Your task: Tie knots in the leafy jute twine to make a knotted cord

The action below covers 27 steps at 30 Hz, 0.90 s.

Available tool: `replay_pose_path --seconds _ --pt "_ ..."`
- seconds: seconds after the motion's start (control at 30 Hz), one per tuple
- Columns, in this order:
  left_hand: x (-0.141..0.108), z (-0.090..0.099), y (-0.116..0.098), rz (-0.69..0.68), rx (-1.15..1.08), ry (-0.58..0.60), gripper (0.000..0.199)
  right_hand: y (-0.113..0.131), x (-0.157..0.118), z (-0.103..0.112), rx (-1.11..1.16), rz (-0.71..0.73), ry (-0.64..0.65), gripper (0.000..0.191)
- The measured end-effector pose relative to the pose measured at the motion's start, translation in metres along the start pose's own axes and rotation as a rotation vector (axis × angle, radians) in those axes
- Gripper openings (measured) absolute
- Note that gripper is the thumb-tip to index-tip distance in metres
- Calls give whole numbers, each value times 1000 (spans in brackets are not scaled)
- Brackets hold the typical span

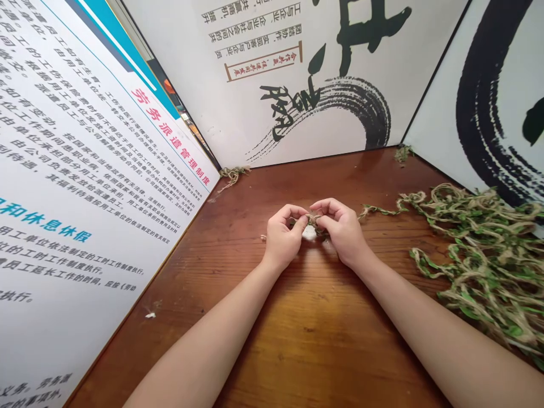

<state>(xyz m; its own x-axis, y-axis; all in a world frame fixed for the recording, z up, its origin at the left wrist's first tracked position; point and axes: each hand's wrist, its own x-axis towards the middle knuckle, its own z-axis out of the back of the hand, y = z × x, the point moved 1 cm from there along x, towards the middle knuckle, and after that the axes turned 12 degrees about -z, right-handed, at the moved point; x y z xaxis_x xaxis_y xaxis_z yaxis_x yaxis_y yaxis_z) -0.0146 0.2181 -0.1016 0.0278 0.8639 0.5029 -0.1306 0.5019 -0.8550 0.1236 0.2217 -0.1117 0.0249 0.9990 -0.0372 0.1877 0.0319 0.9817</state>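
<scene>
Near the middle of the brown wooden table (314,328), my left hand (285,235) pinches a piece of jute twine with green leaves (313,219). My right hand (342,229) grips the same twine just to the right, its fingertips a short way from those of the left. A strand of the twine runs from behind my right hand to a large tangled pile of leafy twine (488,266) on the right side. A short end of twine shows left of my left hand. The fingertips partly hide the held section.
White panels with printed text (106,170) and brush-style characters (297,107) stand at the left, back and right of the table. Small twine scraps lie at the back left (233,174) and back right (403,153). A white bit (150,315) sits at the left.
</scene>
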Motion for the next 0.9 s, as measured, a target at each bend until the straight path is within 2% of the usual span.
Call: replay_pose_path --seconds 0.1,0.27,0.33,0.43,0.5,0.6,0.7,0.8,0.9 --pt "0 1 -1 -4 23 -16 3 -2 -1 -2 -138 35 8 17" --pt "-1 -2 0 -30 29 11 3 -3 -4 -1 -154 80 -234 8" --pt "-2 -2 0 -36 36 13 3 -2 -6 -1 -180 135 -265 5" --pt "-1 -2 2 -15 47 -26 2 -2 -8 -2 -207 190 -212 10" --pt "0 -1 3 8 44 -58 2 -2 -7 -2 -137 184 -131 16" --pt "2 0 7 30 22 -75 2 0 -4 -1 63 65 33 26" --pt "3 1 12 30 26 -82 2 3 -3 1 237 -70 120 37" --pt "3 2 14 41 37 -103 3 2 -3 1 261 -111 143 39" --pt "2 0 11 27 46 -91 5 -2 -4 -3 104 -18 50 33"
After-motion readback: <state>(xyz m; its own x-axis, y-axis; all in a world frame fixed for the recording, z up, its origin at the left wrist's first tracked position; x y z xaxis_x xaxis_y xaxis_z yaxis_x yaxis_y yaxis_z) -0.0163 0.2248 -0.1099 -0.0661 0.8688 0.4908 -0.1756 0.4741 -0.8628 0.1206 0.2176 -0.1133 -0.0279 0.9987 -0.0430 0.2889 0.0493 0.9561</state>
